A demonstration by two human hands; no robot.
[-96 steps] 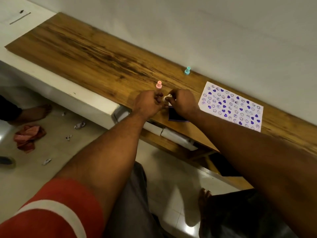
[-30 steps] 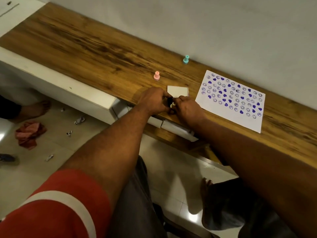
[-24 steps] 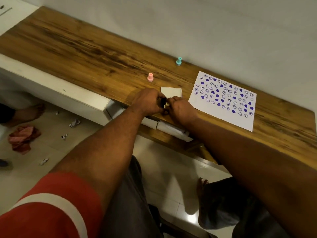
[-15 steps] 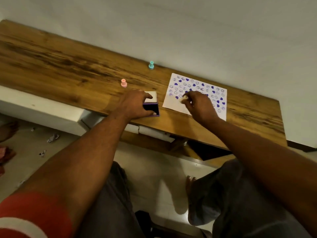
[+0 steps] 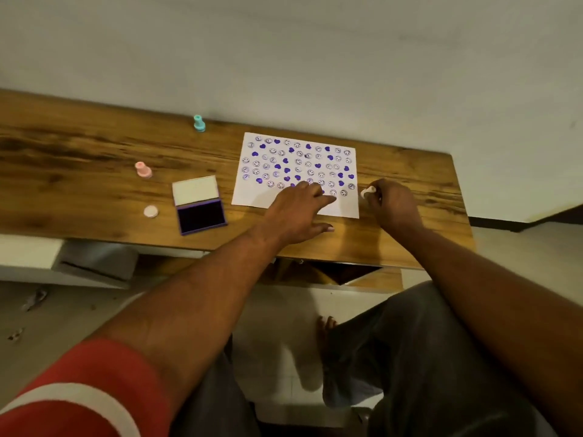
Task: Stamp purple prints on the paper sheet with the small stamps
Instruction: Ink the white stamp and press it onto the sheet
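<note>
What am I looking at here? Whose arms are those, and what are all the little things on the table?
The picture comes from a camera worn on a person's head, looking down, so you see their own two arms reaching out. No robot here, just bare hands.

On the wooden table lies a paper sheet covered with purple hearts and smiley faces. The left hand lies flat on the sheet's near edge. The right hand pinches a small white stamp just beside the paper.

To the left sits an open ink pad with dark purple ink. Near it stand a pink stamp and a teal stamp, and a small round pink cap lies flat.
</note>
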